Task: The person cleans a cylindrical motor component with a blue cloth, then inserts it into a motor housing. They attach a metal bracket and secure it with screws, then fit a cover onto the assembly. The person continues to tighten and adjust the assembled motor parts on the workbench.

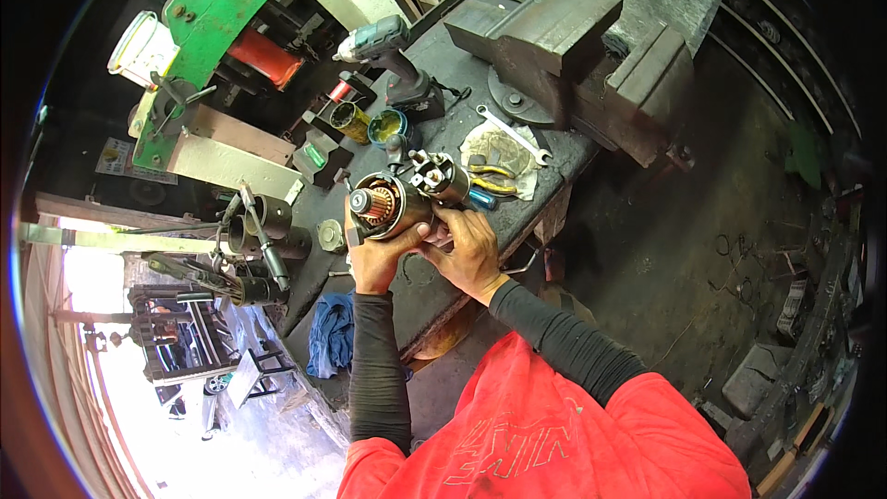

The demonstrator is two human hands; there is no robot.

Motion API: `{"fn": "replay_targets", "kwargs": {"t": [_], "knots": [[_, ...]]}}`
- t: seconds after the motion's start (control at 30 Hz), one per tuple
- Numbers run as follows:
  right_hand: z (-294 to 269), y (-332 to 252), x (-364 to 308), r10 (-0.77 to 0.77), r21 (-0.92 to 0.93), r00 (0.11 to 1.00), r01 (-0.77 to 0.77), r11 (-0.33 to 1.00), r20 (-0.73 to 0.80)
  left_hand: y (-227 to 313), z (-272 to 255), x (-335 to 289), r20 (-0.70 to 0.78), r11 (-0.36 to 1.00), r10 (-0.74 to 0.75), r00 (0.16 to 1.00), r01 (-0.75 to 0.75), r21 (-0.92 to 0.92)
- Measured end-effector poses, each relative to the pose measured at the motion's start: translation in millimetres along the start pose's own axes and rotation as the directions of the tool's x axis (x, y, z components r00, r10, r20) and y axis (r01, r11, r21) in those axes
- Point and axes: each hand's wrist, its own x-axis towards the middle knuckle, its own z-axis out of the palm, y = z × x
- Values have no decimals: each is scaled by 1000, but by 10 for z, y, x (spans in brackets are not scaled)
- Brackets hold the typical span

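Observation:
Over the workbench I hold a starter motor (413, 211), its open end turned up toward me. Inside the round housing the copper commutator (375, 204) and windings show. The solenoid (440, 177) sits against the housing's right side, terminals up. My left hand (377, 261) is wrapped round the near left of the housing, thumb across its front. My right hand (467, 249) is closed below the solenoid, its fingertips pressed close to the left thumb. Whatever those fingertips pinch is too small and hidden to make out.
A cordless impact wrench (393, 60), grease tins (387, 127) and a vise (564, 37) stand on the bench. A combination wrench (514, 134), pliers (492, 176) and a rag (500, 152) lie right of the motor. A blue cloth (331, 334) hangs at the bench edge.

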Motion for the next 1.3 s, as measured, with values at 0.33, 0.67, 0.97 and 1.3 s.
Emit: {"fn": "replay_targets", "kwargs": {"t": [0.33,0.67,0.97,1.3], "knots": [[88,-62,10,118,178,993,-113,977,-20,26,61,-1,-23,998,64,998,-64,-29],[247,-89,6,81,-88,995,-86,992,-51,51,43,-11,-25,998,15,1000,-13,55],[359,20,-32,-33,-177,990,9,984,-136,10,65,13,-35,998,19,999,-21,-65],[384,39,-42,-32,-147,989,11,989,-147,19,54,34,-32,995,104,994,-104,13]]}}
